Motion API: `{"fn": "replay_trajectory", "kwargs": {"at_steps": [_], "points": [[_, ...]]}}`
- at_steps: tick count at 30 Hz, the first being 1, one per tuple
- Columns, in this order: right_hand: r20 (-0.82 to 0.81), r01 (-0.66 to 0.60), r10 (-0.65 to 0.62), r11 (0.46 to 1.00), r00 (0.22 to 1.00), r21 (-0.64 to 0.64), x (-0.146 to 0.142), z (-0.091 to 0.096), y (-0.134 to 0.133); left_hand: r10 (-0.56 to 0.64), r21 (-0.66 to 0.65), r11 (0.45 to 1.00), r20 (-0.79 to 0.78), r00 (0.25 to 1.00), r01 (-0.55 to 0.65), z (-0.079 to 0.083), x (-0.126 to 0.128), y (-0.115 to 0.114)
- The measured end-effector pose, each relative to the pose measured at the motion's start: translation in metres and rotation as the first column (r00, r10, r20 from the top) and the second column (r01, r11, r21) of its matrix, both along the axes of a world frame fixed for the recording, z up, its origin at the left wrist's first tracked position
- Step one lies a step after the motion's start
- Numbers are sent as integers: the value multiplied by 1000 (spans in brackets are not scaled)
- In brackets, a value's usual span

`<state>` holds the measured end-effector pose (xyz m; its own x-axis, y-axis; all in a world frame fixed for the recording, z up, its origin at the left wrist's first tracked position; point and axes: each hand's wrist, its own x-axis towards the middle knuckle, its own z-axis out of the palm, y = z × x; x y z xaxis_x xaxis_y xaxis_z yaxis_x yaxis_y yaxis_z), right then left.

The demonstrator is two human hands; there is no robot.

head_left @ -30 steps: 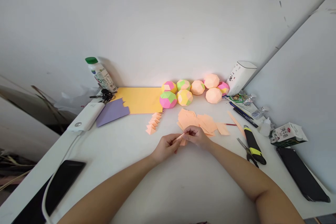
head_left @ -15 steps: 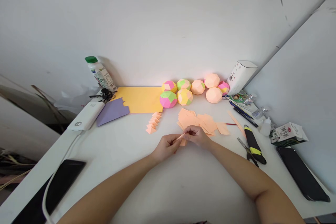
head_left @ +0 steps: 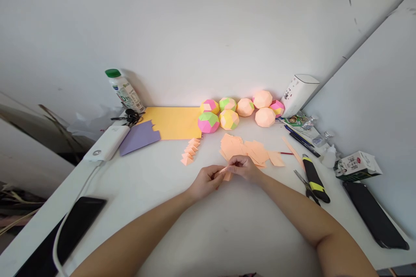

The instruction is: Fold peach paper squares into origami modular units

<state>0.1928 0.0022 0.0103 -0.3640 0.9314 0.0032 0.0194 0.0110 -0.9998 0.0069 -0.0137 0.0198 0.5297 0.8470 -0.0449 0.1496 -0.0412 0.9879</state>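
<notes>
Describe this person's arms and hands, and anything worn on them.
The left forearm and right forearm are bare down to the picture's lower edge, with no sleeve in view. The left hand and right hand are ungloved. No watch, bracelet or ring shows on either; the fingers are too small here to judge the nails.

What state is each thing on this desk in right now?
left hand, grip closed on the peach paper piece
right hand, grip closed on the same piece
bottle, upright, green cap on
phone, lying flat, screen dark
milk carton, lying on its side
paper balls, assembled, grouped by the wall
</notes>
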Motion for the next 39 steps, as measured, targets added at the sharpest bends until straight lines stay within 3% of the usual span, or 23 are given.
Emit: {"fn": "replay_trajectory", "kwargs": {"at_steps": [8, 15, 20, 25, 39], "points": [[34, 63, -64, 997, 997, 42, -2, -2, -2, 108, -196, 976, 66, 992, -93, -8, -1, 5], [175, 66, -127, 944, 976, 322, -8, 3, -6, 83, -189, 980, 93, 992, -64, -9, -2, 7], [238, 33, -85, 976, 968, 215, -8, -1, -6, 117, -187, 978, 95, 989, -97, -11, -1, 6], [177, 73, -95, 989, 980, 126, -5, -5, -5, 127, -189, 975, 53, 991, -115, -11, -1, 6], [214, 3, -26, 994, 976, 108, -4, -1, -5, 189, -258, 954, 134, 973, -150, -19, 0, 9]]}}
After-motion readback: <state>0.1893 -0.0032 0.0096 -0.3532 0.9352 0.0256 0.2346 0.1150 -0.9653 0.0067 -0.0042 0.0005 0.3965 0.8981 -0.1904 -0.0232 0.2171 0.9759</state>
